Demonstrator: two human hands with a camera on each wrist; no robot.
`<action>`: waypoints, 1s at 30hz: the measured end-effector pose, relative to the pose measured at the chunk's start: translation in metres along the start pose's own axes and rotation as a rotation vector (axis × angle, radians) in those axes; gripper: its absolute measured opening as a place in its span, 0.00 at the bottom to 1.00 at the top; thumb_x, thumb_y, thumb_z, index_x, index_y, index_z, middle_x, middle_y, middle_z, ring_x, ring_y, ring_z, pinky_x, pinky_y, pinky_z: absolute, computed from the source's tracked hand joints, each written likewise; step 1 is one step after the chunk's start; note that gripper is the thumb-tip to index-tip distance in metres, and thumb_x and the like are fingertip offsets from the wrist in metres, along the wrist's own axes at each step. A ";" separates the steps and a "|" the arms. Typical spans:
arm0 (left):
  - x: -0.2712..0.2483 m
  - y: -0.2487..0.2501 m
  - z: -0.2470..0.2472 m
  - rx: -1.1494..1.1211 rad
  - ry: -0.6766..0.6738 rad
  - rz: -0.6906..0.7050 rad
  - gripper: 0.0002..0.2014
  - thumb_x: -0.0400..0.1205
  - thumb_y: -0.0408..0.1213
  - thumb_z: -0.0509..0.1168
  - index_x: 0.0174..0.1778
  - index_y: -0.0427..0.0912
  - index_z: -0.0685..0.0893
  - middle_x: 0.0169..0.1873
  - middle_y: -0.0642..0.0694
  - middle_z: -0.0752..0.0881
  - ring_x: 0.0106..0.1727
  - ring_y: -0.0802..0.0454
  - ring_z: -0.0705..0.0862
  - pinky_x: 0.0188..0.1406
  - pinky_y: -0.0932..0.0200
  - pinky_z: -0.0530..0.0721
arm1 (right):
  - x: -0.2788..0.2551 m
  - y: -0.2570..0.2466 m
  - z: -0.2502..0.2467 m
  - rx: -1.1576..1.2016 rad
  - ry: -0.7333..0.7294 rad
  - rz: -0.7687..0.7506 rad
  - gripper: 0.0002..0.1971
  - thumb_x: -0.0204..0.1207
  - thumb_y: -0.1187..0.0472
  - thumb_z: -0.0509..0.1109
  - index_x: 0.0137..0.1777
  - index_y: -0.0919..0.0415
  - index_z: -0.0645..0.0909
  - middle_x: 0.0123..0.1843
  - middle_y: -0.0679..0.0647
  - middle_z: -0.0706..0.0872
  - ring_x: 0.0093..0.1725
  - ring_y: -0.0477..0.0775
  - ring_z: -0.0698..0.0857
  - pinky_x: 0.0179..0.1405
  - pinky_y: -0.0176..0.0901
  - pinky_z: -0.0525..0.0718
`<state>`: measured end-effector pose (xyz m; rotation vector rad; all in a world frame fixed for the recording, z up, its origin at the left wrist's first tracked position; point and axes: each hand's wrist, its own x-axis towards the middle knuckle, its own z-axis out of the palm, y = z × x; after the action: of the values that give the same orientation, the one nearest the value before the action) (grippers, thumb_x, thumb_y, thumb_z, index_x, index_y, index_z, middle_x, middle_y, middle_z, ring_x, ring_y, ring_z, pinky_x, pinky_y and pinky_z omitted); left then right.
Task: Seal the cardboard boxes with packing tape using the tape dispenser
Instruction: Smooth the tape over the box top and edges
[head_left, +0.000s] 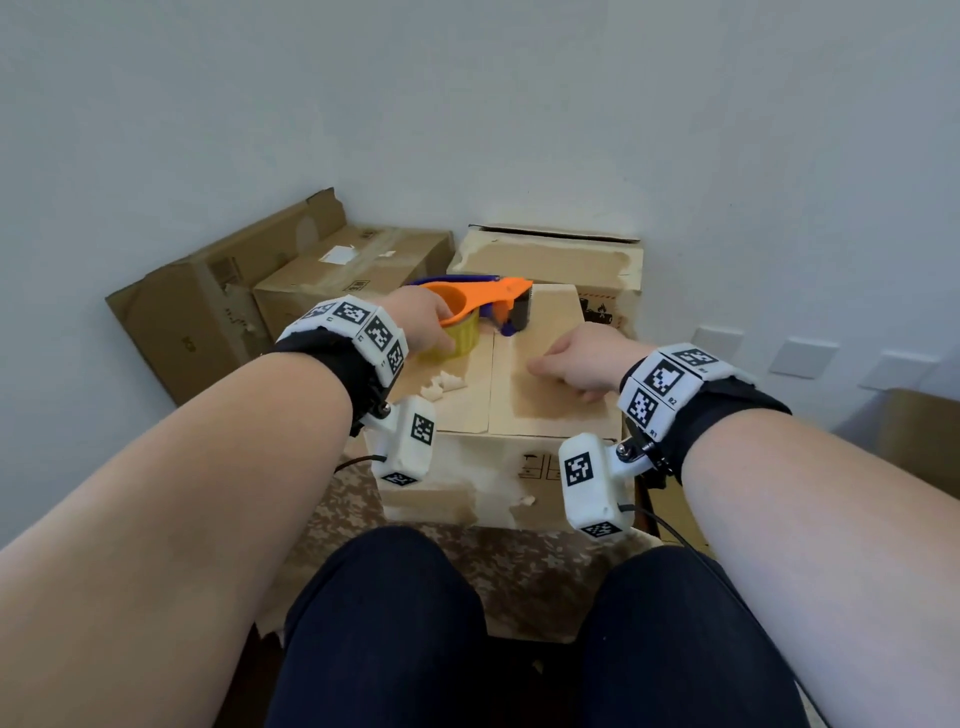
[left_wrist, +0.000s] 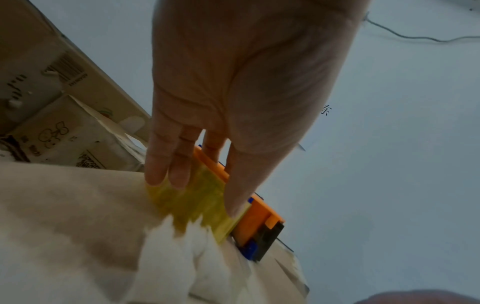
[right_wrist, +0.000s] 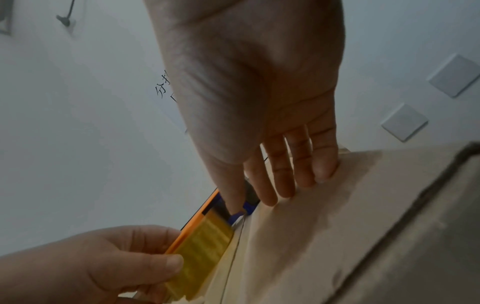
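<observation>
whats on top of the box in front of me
The tape dispenser held by the left hand, and the right hand on the box. The box's inside is hidden.

Black wristbands (head_left: 332, 358), white tagged cameras (head_left: 592, 480)

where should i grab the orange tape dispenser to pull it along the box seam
Grip the tape dispenser around its yellow tape roll, coming from the left, as the left hand does now. The roll is the wide end nearest you, while the blade end points away over the seam of the box, so that end should stay free.
</observation>
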<state>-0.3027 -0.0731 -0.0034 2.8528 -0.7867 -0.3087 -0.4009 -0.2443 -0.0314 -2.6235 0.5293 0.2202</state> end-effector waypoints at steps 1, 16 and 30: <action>0.001 0.001 0.001 0.033 0.008 0.003 0.13 0.82 0.40 0.66 0.61 0.40 0.83 0.47 0.44 0.82 0.44 0.48 0.80 0.47 0.57 0.79 | 0.000 0.001 0.000 0.023 -0.004 -0.008 0.24 0.80 0.43 0.64 0.64 0.61 0.84 0.58 0.59 0.86 0.54 0.61 0.86 0.60 0.54 0.85; -0.049 0.019 -0.020 -1.220 0.075 -0.137 0.10 0.88 0.44 0.56 0.45 0.46 0.78 0.31 0.49 0.71 0.24 0.57 0.65 0.24 0.61 0.81 | -0.029 0.013 -0.009 0.525 0.168 -0.047 0.23 0.86 0.54 0.51 0.67 0.70 0.76 0.56 0.66 0.84 0.51 0.66 0.84 0.57 0.60 0.86; -0.082 0.053 -0.021 -1.323 -0.302 -0.071 0.10 0.85 0.43 0.62 0.46 0.41 0.82 0.43 0.44 0.86 0.40 0.49 0.88 0.33 0.57 0.86 | -0.074 0.020 -0.035 1.077 0.039 -0.184 0.34 0.74 0.26 0.54 0.51 0.54 0.86 0.46 0.58 0.92 0.46 0.57 0.90 0.45 0.50 0.88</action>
<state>-0.3922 -0.0734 0.0411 1.5860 -0.2821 -0.8727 -0.4740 -0.2528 0.0090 -1.6035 0.2818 -0.1513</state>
